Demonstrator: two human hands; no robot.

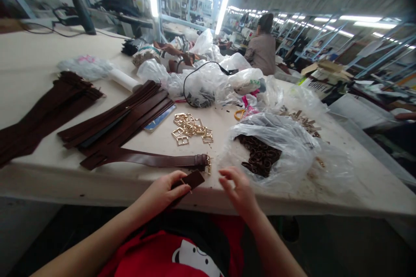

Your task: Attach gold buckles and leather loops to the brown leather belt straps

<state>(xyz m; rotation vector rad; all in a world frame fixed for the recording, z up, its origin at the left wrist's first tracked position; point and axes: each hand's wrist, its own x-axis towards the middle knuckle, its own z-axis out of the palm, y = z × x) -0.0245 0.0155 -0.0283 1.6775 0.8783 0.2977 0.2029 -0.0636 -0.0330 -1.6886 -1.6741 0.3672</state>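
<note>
Head view: the left hand [172, 186] pinches a brown strap [196, 178] at the front table edge [97, 179]; the right hand [239, 189], blurred, apparently has its fingers parted, in the gap between strap and plastic bag [295, 151].

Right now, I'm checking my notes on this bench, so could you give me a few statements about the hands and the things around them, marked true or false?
1. The left hand holds a dark brown strap. True.
2. The right hand grips that strap too. False: it is apart from the strap, on the side nearer the bag.
3. Dark brown loops lie in the clear plastic bag. True.
4. The pile of gold buckles lies inside that bag. False: it lies on the table, beside the bag.
5. A brown belt with a buckle at one end lies on the table. True.
</note>
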